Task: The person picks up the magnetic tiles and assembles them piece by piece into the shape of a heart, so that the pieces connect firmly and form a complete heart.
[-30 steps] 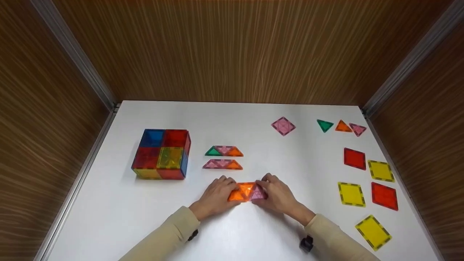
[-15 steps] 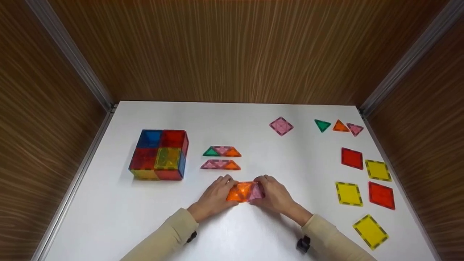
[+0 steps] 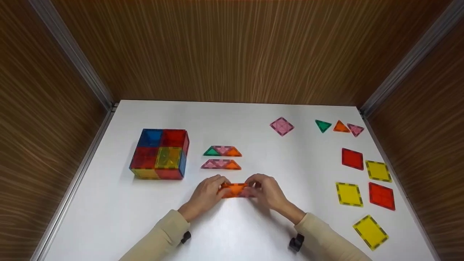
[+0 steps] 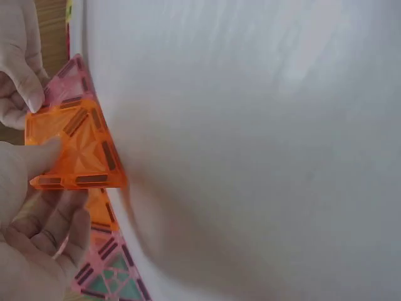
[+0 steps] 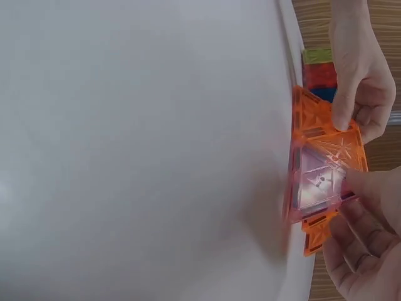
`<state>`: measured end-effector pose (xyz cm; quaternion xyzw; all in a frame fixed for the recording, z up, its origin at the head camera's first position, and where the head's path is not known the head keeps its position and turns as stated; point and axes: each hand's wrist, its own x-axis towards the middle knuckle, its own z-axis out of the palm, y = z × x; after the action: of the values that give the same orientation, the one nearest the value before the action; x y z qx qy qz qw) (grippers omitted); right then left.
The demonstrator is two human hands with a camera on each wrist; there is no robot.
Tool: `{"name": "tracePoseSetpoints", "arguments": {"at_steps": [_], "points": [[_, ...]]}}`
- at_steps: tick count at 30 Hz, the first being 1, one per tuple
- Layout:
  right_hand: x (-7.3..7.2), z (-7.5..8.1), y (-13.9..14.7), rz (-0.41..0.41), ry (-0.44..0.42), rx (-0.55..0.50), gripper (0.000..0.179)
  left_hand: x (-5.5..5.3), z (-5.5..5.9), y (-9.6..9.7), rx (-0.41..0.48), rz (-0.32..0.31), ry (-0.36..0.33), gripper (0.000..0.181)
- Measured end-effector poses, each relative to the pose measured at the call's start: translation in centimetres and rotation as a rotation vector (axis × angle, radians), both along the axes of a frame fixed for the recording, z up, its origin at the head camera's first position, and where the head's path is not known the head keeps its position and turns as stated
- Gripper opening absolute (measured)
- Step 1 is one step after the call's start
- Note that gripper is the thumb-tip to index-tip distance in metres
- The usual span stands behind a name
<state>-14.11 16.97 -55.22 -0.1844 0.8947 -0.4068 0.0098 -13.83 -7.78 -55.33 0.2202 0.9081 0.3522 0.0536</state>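
Strip of orange and pink triangles (image 3: 236, 189), lower middle of head frame, held at both ends: left hand (image 3: 203, 194) pinches orange end between thumb and fingers, right hand (image 3: 272, 194) pinches pink end, exact fingertip contact there partly hidden, hard to tell. Green-pink-orange strip (image 3: 222, 151) and pink-orange strip (image 3: 221, 164) lie flat just above; coloured tile box (image 3: 159, 154) left of centre, pink square (image 3: 282, 126) right of centre

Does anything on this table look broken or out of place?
Nothing looks broken. The nearest yellow tile, at right, lies more askew than the loose red and yellow tiles beyond it. The held orange-and-pink strip shows no visible damage.
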Motion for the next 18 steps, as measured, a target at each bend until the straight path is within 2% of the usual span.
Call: {"name": "tracePoseSetpoints", "arguments": {"at_steps": [3,6,12,18], "points": [[-0.2,0.4,-0.7,0.017,0.000,-0.024,0.007,-0.3,0.3,-0.7,-0.010,0.016,0.065,0.016],[-0.7,0.5,-1.6,0.032,0.013,-0.017,0.007,-0.8,0.6,-1.5,-0.015,0.039,0.089,0.014],[-1.6,0.4,-3.1,0.055,0.016,-0.032,0.008,-1.5,1.0,-2.9,-0.029,0.083,0.097,0.015],[-2.2,-0.3,-4.0,0.061,0.027,-0.022,0.009,-1.6,0.3,-3.5,-0.039,0.118,0.086,0.014]]}}
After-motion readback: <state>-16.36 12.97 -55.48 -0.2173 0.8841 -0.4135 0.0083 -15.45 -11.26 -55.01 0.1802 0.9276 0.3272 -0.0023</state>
